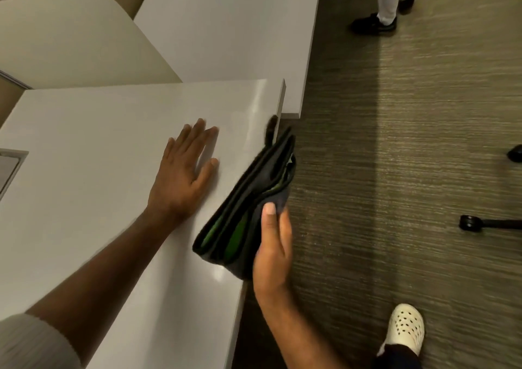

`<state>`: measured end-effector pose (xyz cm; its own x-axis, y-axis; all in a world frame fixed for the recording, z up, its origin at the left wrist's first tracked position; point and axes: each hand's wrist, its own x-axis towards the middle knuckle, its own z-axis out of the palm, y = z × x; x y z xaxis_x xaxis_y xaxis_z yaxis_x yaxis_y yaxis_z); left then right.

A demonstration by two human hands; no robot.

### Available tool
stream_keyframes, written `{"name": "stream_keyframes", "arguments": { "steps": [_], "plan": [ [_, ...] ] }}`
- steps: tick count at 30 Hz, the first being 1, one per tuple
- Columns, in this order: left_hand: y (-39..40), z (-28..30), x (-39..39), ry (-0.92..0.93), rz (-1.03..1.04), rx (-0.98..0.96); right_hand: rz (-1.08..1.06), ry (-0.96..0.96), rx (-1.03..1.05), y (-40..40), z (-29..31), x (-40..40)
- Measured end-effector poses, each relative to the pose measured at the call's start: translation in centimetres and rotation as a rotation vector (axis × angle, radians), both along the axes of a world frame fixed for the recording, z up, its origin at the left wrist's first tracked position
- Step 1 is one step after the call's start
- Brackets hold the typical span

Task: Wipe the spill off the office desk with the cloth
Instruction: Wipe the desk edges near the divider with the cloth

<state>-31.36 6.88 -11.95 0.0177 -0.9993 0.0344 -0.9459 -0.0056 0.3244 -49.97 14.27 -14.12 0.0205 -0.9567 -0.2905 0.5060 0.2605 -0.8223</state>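
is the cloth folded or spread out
Folded. The cloth shows several stacked dark layers with green between them, pinched at one end by the right hand over the desk edge.

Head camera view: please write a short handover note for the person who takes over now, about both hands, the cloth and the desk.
Left hand: open, palm flat on the white desk.
Right hand: grips the folded dark cloth with green inner layers, held at the desk's right edge, partly over the carpet.
Done: cannot confirm; no spill is clearly visible on the desk from this view.
Left: check the surface for any wet spot, wipe it with the cloth, then lift the left hand away.
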Motion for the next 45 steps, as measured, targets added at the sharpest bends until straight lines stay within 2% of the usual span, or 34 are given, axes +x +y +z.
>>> {"name": "stream_keyframes", "arguments": {
  "steps": [5, 8, 13, 20, 23, 29, 38, 45],
  "plan": [
    [-0.3, -0.4, 0.0, -0.045, -0.01, 0.009, 0.076, 0.474, -0.223, -0.8, -0.6, 1.6],
    [-0.2, -0.4, 0.0, -0.038, 0.001, -0.004, 0.089, 0.559, -0.281, -1.7, -0.4, 1.8],
    [-0.2, -0.2, -0.3, -0.06, 0.005, 0.022, 0.091, 0.545, -0.195, -7.9, -0.7, 2.0],
    [-0.1, -0.1, -0.4, -0.055, 0.007, 0.038, 0.063, 0.57, -0.206, -15.8, -0.5, 2.0],
    [-0.2, 0.0, -0.4, -0.06, 0.008, 0.042, 0.07, 0.586, -0.22, -14.8, -0.7, 1.9],
    [-0.2, -0.2, -0.2, -0.084, 0.014, 0.034, 0.118, 0.572, -0.222, -7.6, -0.7, 1.9],
    [-0.4, -0.4, 0.0, -0.048, 0.011, 0.035, 0.065, 0.5, -0.195, -17.7, -0.9, 2.0],
    [-0.4, -0.4, 0.1, -0.057, 0.009, 0.035, 0.123, 0.498, -0.19, -10.4, -1.1, 1.6]
  ]
}}
